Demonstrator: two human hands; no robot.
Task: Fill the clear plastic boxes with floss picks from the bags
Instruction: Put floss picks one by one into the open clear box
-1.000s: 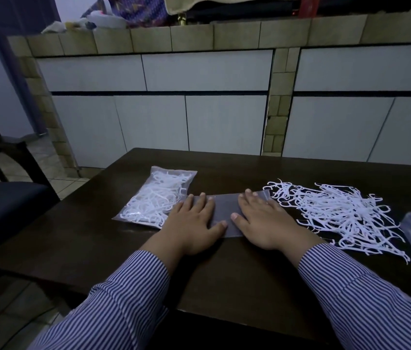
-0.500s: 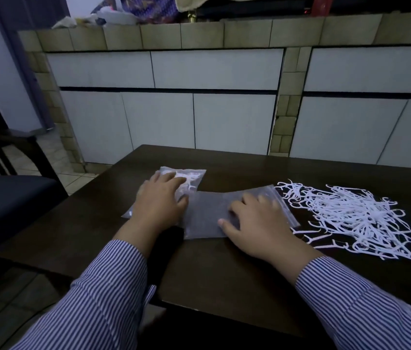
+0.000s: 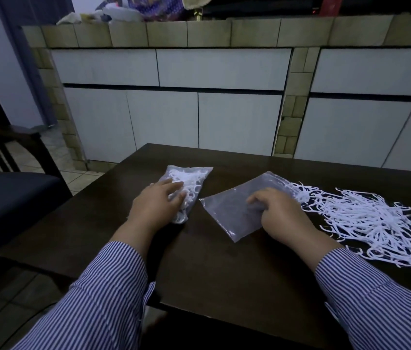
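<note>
Resting on the table, full bag of picks lay under the flat, relaxed left hand, right hand pinched the empty bag, loose picks lay beside it.

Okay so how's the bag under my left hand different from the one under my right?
The left bag is plump with white floss picks; the right bag is flat and looks empty. The left hand rests on the left bag with fingers fairly straight; the right hand curls its fingers on the right bag. Both are clear plastic, lying on the table.
</note>
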